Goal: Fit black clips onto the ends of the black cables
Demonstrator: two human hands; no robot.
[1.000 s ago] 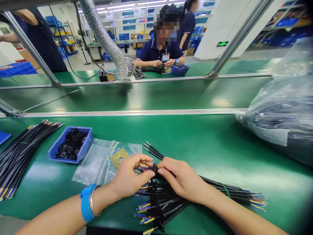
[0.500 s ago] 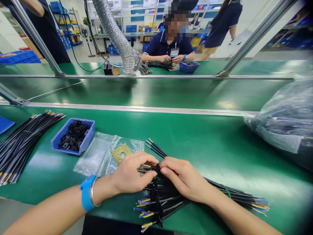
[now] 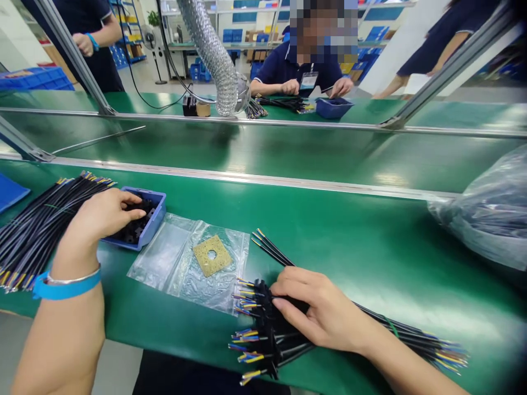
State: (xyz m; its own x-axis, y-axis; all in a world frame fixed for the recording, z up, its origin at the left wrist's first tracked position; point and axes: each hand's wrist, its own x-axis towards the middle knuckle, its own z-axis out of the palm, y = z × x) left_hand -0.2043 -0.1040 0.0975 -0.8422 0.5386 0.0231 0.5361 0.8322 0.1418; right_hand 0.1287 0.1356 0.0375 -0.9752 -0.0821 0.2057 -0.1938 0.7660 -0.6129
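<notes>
My left hand (image 3: 109,211) reaches over the blue bin (image 3: 158,219) of small black parts (image 3: 138,222); its fingers are apart, the tips at the parts. My right hand (image 3: 315,304) rests with curled fingers on the bundle of black cables (image 3: 292,356), near the black pieces (image 3: 267,323) fitted by their left ends. Stripped blue, yellow and brown wires stick out there. Whether the fingers pinch one cable is hidden. A few cables (image 3: 274,249) point out behind this hand. Another cable bundle (image 3: 45,219) lies left of the bin.
A clear plastic bag (image 3: 160,258) and a yellow square pad with a hole (image 3: 206,263) lie mid-table. A large plastic bag (image 3: 494,208) stands at right. Metal rails cross behind, with a silver duct (image 3: 214,60). A person (image 3: 304,71) sits opposite; others stand behind.
My left hand has left the cable ends beside my right hand and moved left to the bin. My right hand stays on the bundle. The person opposite has moved a hand to a bin.
</notes>
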